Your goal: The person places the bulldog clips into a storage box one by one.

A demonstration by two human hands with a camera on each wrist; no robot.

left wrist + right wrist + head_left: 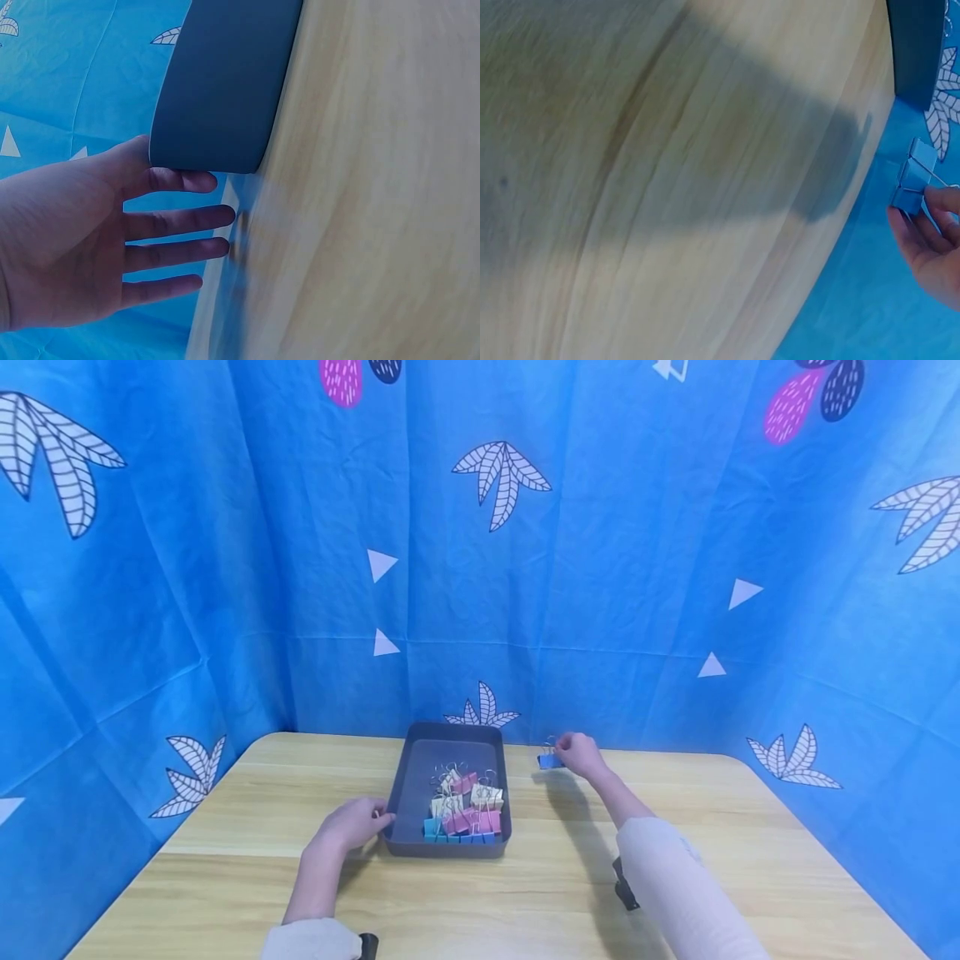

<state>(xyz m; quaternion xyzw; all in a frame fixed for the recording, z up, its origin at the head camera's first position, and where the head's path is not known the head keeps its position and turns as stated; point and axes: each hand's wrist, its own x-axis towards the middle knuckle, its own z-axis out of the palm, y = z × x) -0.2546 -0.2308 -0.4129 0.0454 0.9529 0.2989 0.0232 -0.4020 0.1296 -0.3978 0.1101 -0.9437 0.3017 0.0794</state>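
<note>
A blue binder clip with wire handles is pinched in my right hand, to the right of the tray near the table's far edge. My left hand holds the front left corner of a dark grey tray. In the left wrist view its thumb is largely hidden behind the tray wall, and the other fingers extend below the corner. Inside the tray, a pile of binder clips in pink, cream, teal and blue lies toward the front right.
The tray stands on a light wooden table. A blue patterned curtain hangs behind it and along both sides. Dark wrist straps show at both sleeves.
</note>
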